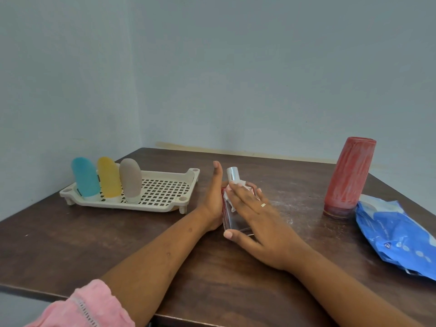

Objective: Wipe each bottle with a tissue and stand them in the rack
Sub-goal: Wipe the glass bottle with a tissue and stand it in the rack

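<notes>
Both forearms reach in from the near edge of the dark wooden table (141, 232) and meet at a clear bottle (232, 218) with a silver cap (232, 173), which sits mid-table, right of the rack (165, 192) and not in it. The bottle tilts, cap pointing away and up. Left hand (213, 197) stands on edge against the bottle's left side, fingers straight and together, tips pointing away; its thumb is hidden. Right hand (254, 215) lies flat over the bottle's top face, fingers spread and nearly straight, pressing a white tissue (238, 184) against the glass near the neck. Right thumb sits at the bottle's near end. There is a ring on one right finger. Neither hand is curled, and both are flat on the bottle. A pink sleeve (87, 305) shows on the left arm at bottom left. The cream rack is at the table's left rear and holds a blue bottle (86, 178), a yellow bottle (109, 177) and a grey bottle (130, 179) in a row at its left end, caps down. A red bottle (346, 178) stands on the table at right, just beside a blue packet (396, 237).
</notes>
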